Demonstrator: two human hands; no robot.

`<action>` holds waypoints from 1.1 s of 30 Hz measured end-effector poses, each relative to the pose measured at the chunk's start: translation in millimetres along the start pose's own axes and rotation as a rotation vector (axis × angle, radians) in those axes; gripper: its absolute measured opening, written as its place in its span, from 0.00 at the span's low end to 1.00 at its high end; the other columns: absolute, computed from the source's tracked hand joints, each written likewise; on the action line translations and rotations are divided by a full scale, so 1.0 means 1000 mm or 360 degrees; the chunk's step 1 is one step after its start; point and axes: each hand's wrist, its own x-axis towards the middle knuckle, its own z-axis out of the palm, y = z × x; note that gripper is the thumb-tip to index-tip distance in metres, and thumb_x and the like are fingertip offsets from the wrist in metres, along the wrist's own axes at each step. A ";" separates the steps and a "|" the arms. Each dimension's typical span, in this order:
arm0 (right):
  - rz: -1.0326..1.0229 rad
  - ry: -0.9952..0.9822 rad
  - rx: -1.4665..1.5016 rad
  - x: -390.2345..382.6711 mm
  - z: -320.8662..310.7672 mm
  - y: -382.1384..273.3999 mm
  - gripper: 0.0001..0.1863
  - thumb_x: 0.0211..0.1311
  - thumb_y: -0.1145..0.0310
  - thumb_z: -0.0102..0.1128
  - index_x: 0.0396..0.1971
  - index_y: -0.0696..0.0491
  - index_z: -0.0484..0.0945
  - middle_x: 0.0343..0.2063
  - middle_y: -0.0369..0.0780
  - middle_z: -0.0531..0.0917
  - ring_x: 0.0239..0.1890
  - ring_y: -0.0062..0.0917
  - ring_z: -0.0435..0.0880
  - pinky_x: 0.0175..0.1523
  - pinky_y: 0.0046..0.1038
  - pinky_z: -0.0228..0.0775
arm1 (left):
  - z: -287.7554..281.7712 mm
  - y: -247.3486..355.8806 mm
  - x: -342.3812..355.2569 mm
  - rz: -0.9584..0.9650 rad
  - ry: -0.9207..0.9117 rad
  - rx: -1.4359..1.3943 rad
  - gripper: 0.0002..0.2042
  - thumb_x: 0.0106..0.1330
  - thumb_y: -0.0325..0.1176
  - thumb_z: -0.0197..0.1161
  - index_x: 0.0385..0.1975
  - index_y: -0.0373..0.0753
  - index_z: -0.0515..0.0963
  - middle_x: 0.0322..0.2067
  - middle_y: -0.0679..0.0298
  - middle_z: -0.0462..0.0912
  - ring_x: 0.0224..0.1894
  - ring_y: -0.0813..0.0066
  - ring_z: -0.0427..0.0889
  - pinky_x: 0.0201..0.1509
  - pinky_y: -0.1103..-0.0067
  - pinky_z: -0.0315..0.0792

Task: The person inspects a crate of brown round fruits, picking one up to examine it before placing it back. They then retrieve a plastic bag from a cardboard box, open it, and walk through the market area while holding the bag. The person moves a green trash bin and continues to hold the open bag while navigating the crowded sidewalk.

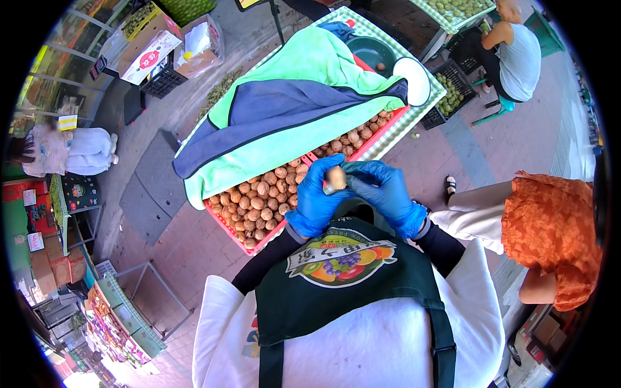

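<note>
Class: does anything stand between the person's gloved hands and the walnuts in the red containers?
Partly. A green and blue cloth covers the far side of the red containers; nothing visible blocks the left hand or right hand from the uncovered near walnuts.

Rough walnuts [252,210], plush matt towel [291,107]
Thin blue gloves [317,204], glossy and wrinkled; red plastic tray [381,133], smooth; dark apron [391,284], matt fabric.
</note>
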 end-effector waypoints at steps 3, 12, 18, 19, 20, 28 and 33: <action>-0.0227 -0.0042 -0.0459 0.003 -0.001 -0.006 0.15 0.52 0.72 0.60 0.41 0.57 0.75 0.30 0.42 0.81 0.29 0.20 0.80 0.34 0.21 0.72 | -0.003 0.001 0.001 0.0027 -0.0016 0.0105 0.26 0.46 0.25 0.69 0.47 0.40 0.68 0.42 0.63 0.74 0.45 0.74 0.73 0.50 0.79 0.68; -0.0699 0.0161 -0.0856 0.004 0.007 0.003 0.11 0.48 0.73 0.61 0.34 0.56 0.76 0.24 0.43 0.80 0.25 0.32 0.81 0.29 0.25 0.72 | -0.005 -0.005 0.000 -0.0123 -0.0048 -0.0123 0.26 0.46 0.25 0.69 0.47 0.40 0.68 0.43 0.64 0.73 0.44 0.75 0.73 0.49 0.80 0.69; -0.0215 0.0270 -0.0452 0.011 -0.012 0.021 0.12 0.47 0.77 0.59 0.35 0.58 0.77 0.24 0.42 0.81 0.25 0.18 0.79 0.30 0.21 0.71 | -0.001 0.000 0.002 -0.0134 -0.0201 -0.0465 0.25 0.47 0.21 0.66 0.47 0.38 0.67 0.46 0.64 0.72 0.44 0.75 0.73 0.50 0.81 0.68; -0.0049 0.0292 -0.0249 0.017 -0.027 0.030 0.12 0.47 0.77 0.59 0.35 0.59 0.77 0.24 0.42 0.81 0.25 0.15 0.78 0.31 0.20 0.70 | -0.001 0.004 0.003 -0.0196 -0.0235 -0.0565 0.24 0.48 0.20 0.65 0.47 0.37 0.67 0.47 0.64 0.71 0.45 0.75 0.73 0.50 0.81 0.68; -0.0209 0.0347 -0.0642 0.021 -0.049 0.047 0.11 0.47 0.77 0.58 0.34 0.58 0.77 0.25 0.44 0.80 0.26 0.24 0.80 0.33 0.23 0.71 | -0.002 0.008 0.006 -0.0260 -0.0279 -0.0666 0.24 0.49 0.19 0.64 0.48 0.37 0.67 0.48 0.64 0.71 0.45 0.75 0.73 0.50 0.81 0.67; -0.0329 -0.0055 -0.1184 0.001 -0.042 -0.021 0.12 0.47 0.71 0.60 0.36 0.51 0.78 0.35 0.43 0.78 0.34 0.36 0.79 0.37 0.29 0.72 | -0.011 0.009 0.009 -0.0539 -0.0520 -0.0716 0.23 0.53 0.18 0.59 0.50 0.35 0.64 0.47 0.62 0.70 0.45 0.77 0.72 0.51 0.81 0.67; -0.0871 -0.0311 -0.0954 0.009 -0.021 -0.029 0.11 0.51 0.69 0.59 0.37 0.51 0.77 0.35 0.42 0.78 0.34 0.37 0.79 0.39 0.28 0.73 | -0.015 0.014 0.006 -0.0570 -0.0620 -0.0646 0.19 0.54 0.23 0.60 0.47 0.34 0.67 0.41 0.62 0.75 0.42 0.79 0.74 0.47 0.81 0.69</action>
